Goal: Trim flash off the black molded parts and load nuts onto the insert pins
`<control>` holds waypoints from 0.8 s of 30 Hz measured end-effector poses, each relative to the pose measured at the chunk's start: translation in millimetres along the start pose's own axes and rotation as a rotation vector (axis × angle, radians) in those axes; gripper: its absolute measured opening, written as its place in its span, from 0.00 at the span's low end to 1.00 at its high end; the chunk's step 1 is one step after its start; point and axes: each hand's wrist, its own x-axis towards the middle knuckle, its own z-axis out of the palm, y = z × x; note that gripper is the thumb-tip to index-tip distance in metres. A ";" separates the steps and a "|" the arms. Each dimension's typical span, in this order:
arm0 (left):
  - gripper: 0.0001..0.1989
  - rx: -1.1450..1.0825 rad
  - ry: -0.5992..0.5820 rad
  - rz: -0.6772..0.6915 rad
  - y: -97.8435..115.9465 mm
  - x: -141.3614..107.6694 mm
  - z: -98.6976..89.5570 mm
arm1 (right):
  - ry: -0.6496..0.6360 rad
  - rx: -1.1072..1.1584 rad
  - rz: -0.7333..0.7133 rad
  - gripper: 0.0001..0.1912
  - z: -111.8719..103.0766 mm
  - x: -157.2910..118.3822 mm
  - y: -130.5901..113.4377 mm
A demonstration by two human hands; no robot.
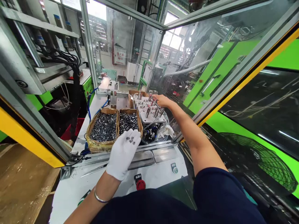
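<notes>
My left hand [122, 154], in a white glove, is palm up with several small metal parts [131, 140] lying on its fingers. It is in front of two cardboard boxes, the left one [102, 145] full of small dark metal rings and the right one holding shiny metal pieces [128, 120]. Bare and stretched forward, my right hand [162, 101] is at the back right edge of a metal fixture plate [149, 116] with upright pins [148, 112]. Its fingertips are near a pin, too small to make out what they hold.
Clear panels in metal frames [163, 31] surround the fixture. A red button [140, 184] and a green button [174, 168] are on the white table front [163, 174]. Cables [167, 132] lie right of the fixture, a black fan [263, 158] farther right.
</notes>
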 end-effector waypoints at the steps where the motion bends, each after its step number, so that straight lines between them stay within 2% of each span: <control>1: 0.16 -0.012 0.002 0.016 2.7 -0.2 -0.8 | -0.018 -0.026 0.013 0.35 0.3 2.7 -1.6; 6: 0.14 -0.089 0.003 0.097 14.5 -0.6 -2.3 | -0.084 -0.170 0.014 0.33 -3.6 3.5 -12.9; 12: 0.13 -0.085 -0.041 0.120 13.9 0.9 -2.1 | -0.120 -0.238 -0.035 0.25 -11.5 6.5 -24.1; 15: 0.16 -0.101 -0.056 0.132 13.2 0.1 -3.0 | -0.106 -0.216 -0.010 0.24 -22.1 7.6 -28.4; 17: 0.19 -0.118 -0.062 0.139 13.7 -0.3 -4.0 | -0.036 -0.171 -0.033 0.22 -30.7 1.1 -40.6; 20: 0.19 -0.142 -0.070 0.148 15.0 -0.1 -5.0 | 0.062 -0.027 -0.280 0.18 -35.6 -27.2 -79.3; 21: 0.19 -0.153 -0.067 0.153 15.5 -0.1 -4.8 | 0.034 0.033 -0.418 0.16 -33.2 -40.7 -95.6; 24: 0.14 -0.170 -0.074 0.167 16.7 -1.6 -3.0 | -0.117 0.146 -0.687 0.11 -16.5 -80.6 -140.0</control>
